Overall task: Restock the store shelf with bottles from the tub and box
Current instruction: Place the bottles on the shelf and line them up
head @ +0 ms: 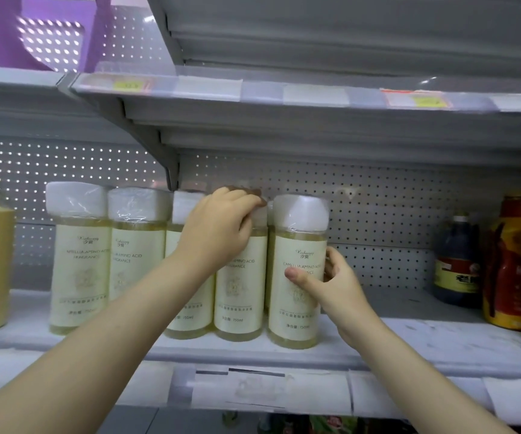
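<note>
Bottles: clear glossy plastic, matt cream paper labels, caps under crinkly shrink film. Shelf: matt grey painted metal, perforated back panel. Purple plastic basket at 11 o'clock.

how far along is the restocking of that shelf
Done: three pale yellow white-capped bottles stand along the grey metal shelf. In hand: left hand tops a fourth bottle; right hand holds the rightmost bottle. Left: bare shelf beside the dark bottle; tub unseen.

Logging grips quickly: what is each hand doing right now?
Left hand: closed over the cap of the fourth bottle in the row.
Right hand: wrapped around the body of the rightmost bottle.
</note>
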